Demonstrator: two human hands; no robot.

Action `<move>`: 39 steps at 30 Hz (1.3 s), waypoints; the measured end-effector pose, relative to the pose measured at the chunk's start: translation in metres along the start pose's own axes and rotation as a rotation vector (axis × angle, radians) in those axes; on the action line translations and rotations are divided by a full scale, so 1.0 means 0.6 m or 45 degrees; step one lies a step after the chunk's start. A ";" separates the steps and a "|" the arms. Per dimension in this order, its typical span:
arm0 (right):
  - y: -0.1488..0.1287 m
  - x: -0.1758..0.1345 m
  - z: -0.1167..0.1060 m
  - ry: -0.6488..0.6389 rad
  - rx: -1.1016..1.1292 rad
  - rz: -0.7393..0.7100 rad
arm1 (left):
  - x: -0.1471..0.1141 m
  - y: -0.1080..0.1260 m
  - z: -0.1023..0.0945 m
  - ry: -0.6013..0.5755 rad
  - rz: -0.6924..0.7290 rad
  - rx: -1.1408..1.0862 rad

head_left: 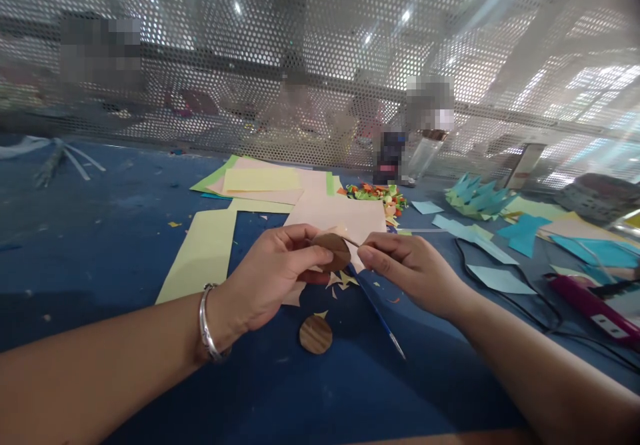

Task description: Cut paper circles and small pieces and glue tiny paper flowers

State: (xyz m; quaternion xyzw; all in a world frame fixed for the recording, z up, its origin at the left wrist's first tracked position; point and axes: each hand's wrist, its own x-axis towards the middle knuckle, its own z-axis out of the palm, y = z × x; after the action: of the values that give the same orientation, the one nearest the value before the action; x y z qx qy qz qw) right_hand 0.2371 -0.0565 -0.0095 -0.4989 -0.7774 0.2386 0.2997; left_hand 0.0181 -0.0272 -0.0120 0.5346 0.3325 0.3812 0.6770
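Observation:
My left hand (270,271), wearing a silver bangle on the wrist, pinches a round brown cardboard disc (336,253) between thumb and fingers. Just to the right, the thumb and forefinger of my right hand (405,268) are closed on the end of a thin, pale brown strip (349,237), which runs along the top edge of the disc. Whether the strip is joined to the disc, I cannot tell. A second cardboard disc (316,335) lies flat on the blue table below my hands. Beside it rests a slim blue tool (375,305) with a silvery tip.
Pale yellow (203,248) and pink paper (345,211) lie behind my hands, with paper scraps (343,281) around. A heap of coloured clippings (377,195), a blue paper crown (477,198), a black cable (500,301) and a purple power strip (590,308) lie rightward. Perforated metal (225,51) stands behind.

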 end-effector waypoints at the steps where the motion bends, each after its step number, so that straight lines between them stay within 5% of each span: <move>1: 0.000 0.000 0.000 0.000 0.002 0.001 | -0.001 0.000 0.000 -0.005 -0.003 0.013; 12: 0.001 -0.001 -0.002 0.041 0.040 0.040 | 0.006 -0.008 -0.002 -0.019 0.162 0.041; 39: -0.004 0.000 0.006 0.015 0.136 -0.024 | -0.001 -0.009 0.000 -0.044 0.133 0.133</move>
State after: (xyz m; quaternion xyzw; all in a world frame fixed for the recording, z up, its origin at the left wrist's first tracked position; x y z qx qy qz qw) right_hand 0.2331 -0.0580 -0.0102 -0.4763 -0.7665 0.2740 0.3326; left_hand 0.0185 -0.0285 -0.0171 0.5924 0.3118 0.3887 0.6330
